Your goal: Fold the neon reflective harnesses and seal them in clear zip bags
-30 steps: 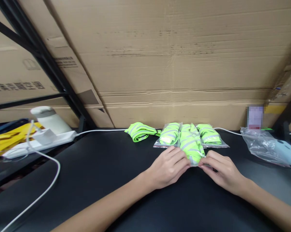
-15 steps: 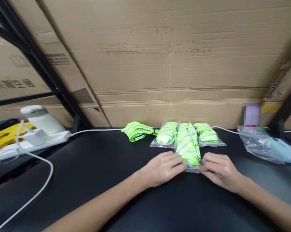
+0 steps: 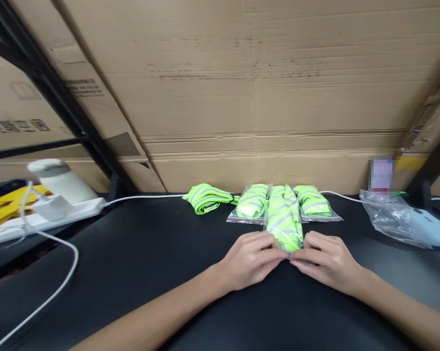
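A clear plastic bag (image 3: 283, 225) with a folded neon-green and silver reflective strap in it lies flat before me. My left hand (image 3: 254, 256) pinches the near edge of this bag from the left. From the right, my right hand (image 3: 324, 258) pinches the same edge, its fingertips almost touching the left ones. Most of that edge is hidden under the fingers. Just behind lie a bagged green bundle (image 3: 252, 201) on the left and another bagged bundle (image 3: 314, 201) on the right. Farther left, a loose rolled reflective strap (image 3: 207, 199) lies without a bag.
On the black table (image 3: 150, 243), a power strip (image 3: 91, 208) and a pale bottle (image 3: 64, 183) stand at the left, with a white cable (image 3: 71, 273) looping forward. A clear bag (image 3: 391, 222) partly covers a light-blue object (image 3: 433, 229) at the right. Cardboard (image 3: 256, 97) walls the back.
Both hands have slid closer together along the bag's near edge, and the fingers now cover most of it. The other bundles have stayed put.
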`<state>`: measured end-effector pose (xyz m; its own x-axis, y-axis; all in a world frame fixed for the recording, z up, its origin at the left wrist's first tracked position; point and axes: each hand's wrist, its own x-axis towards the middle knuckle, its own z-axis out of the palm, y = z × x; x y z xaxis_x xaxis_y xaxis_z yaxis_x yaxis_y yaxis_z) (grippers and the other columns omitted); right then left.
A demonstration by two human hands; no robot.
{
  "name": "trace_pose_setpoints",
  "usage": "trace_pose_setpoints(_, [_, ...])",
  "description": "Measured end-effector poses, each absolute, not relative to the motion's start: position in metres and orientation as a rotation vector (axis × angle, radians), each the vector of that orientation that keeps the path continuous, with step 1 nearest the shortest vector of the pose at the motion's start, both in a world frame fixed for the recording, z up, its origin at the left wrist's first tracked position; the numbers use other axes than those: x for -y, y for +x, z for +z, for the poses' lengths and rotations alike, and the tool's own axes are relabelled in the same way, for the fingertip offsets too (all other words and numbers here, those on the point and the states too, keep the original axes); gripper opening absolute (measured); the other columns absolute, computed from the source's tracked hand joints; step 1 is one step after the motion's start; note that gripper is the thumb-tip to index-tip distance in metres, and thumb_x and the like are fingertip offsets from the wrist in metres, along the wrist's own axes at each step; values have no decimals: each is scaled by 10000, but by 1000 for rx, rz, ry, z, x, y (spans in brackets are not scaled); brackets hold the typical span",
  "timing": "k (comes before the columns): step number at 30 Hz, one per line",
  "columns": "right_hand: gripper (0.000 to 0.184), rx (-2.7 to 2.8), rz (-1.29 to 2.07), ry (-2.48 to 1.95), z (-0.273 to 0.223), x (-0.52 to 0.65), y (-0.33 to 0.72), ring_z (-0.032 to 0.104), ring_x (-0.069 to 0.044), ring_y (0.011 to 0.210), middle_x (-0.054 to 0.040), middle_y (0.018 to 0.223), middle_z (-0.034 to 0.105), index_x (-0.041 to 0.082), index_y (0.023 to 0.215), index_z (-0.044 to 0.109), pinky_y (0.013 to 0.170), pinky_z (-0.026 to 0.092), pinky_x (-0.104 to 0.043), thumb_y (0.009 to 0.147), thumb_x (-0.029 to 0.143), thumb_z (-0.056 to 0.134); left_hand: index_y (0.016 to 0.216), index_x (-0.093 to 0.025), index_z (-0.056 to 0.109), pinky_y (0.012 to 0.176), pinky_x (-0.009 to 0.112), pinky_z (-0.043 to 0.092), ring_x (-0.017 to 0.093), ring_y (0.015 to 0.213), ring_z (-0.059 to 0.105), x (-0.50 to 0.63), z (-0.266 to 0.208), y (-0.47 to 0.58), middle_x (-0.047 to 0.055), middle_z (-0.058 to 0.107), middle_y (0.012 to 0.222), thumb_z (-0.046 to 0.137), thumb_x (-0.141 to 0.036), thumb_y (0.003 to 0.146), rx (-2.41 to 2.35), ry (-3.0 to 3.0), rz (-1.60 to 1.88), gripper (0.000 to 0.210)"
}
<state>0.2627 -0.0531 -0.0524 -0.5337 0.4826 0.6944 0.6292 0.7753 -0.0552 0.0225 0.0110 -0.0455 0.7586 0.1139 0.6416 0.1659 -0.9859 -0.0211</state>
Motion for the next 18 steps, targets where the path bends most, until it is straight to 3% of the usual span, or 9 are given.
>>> trace_pose_setpoints(4, [190,2231,-284,-779,-51,53,260,504,-142,618,-15,714,566,164,972,721,556,391,-257,1001,122,538,1019,-160,690,674,269,519,149,729,635,-15,-46,21,35,668,832,576,-186,995,176,-2876,-1016,120])
trace_pose_setpoints(9, [191,2231,-268,-750,-48,54,263,524,-138,617,-6,706,563,172,1022,712,566,411,-250,988,95,540,1079,-172,665,676,255,533,151,767,646,-18,-34,12,40,666,882,494,-183,1022,167,-2971,-743,180])
trace_pose_setpoints(15, [199,2209,-268,-811,-49,55,265,489,-123,577,-6,701,516,169,908,714,508,389,-235,982,128,534,1062,-164,655,673,257,532,162,783,642,-13,-23,7,38,647,867,458,-136,1017,275,-3029,-597,204])
trace_pose_setpoints(18, [185,2204,-220,-872,-50,56,265,550,-132,644,-61,846,562,167,1042,726,515,447,-225,962,150,560,1031,-166,661,650,253,509,156,740,606,-13,-22,6,31,615,840,450,-89,997,264,-3032,-610,227])
